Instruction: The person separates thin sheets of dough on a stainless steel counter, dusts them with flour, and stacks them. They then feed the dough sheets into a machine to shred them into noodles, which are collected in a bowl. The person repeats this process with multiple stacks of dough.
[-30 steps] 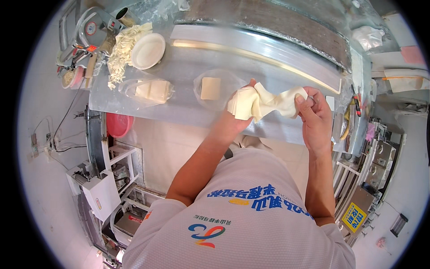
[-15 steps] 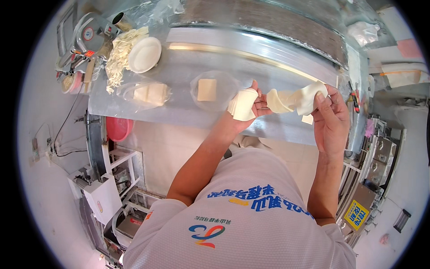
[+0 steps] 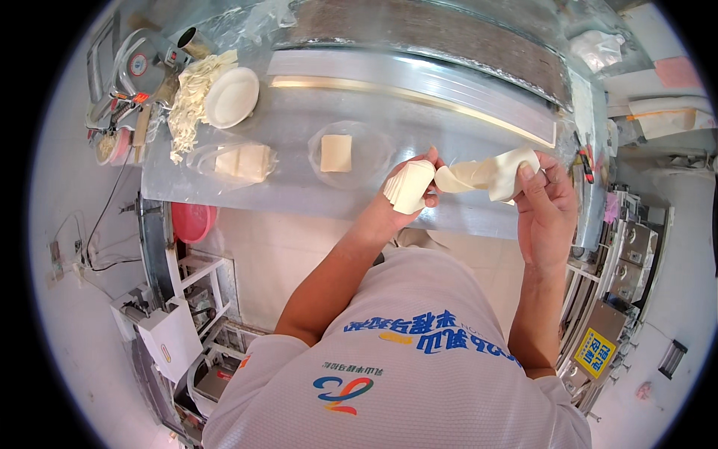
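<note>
In my left hand (image 3: 395, 170) lies a fanned stack of pale dough wrappers (image 3: 411, 185), with my fingers closed around it. My right hand (image 3: 544, 198) pinches several more thin, curled wrappers (image 3: 501, 173) between thumb and fingers. Their loose end droops toward my left hand and comes close to its fingertips; whether they touch, I cannot tell. Left of my hands, a square wrapper stack (image 3: 336, 153) rests on a clear plastic bag (image 3: 374, 146). Farther left is another pale stack (image 3: 243, 162) in clear plastic.
A white bowl (image 3: 232, 97) stands beside a heap of dough strips (image 3: 196, 97) and a scale (image 3: 142, 67). A long pale strip (image 3: 419, 93) runs along the back of the metal table (image 3: 299, 191). A red-and-black tool (image 3: 587, 161) lies at right. Below is a pink basin (image 3: 194, 221).
The view has shifted slightly. My right hand has come a little nearer the left, and the hanging wrappers now reach closer to it. Both hands keep their hold.
</note>
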Motion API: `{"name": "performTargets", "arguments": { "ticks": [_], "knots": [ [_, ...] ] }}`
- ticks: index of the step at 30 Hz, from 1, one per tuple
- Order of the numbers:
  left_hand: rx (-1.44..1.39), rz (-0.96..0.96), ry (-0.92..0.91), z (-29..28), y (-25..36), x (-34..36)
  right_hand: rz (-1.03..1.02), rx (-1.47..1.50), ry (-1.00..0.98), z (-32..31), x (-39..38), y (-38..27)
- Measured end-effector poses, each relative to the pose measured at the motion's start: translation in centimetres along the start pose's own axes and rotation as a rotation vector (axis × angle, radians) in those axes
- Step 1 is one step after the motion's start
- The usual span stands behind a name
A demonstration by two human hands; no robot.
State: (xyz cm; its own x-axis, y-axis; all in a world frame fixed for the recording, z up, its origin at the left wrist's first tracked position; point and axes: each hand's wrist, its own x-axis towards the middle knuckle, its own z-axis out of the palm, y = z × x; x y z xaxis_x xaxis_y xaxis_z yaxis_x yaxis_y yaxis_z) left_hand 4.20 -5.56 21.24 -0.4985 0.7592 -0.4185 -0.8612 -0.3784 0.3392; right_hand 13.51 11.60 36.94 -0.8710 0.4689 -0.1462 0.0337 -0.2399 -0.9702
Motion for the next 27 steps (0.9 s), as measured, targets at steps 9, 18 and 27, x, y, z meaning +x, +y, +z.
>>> {"name": "performTargets", "arguments": {
  "ticks": [9,18,27],
  "knots": [
    [0.029,0.046,0.001,0.6,-0.1,1.0,-0.015,-0.087,-0.023,1.0,-1.7,-0.5],
    [-0.033,0.143,-0.073,-2.0,0.5,1.2,-0.023,0.083,0.157,-3.3,-0.4,-0.1],
    [0.008,0.061,-0.042,-2.2,2.8,1.2,0.019,0.175,0.197,-10.1,2.6,0.9]
  ]
}}
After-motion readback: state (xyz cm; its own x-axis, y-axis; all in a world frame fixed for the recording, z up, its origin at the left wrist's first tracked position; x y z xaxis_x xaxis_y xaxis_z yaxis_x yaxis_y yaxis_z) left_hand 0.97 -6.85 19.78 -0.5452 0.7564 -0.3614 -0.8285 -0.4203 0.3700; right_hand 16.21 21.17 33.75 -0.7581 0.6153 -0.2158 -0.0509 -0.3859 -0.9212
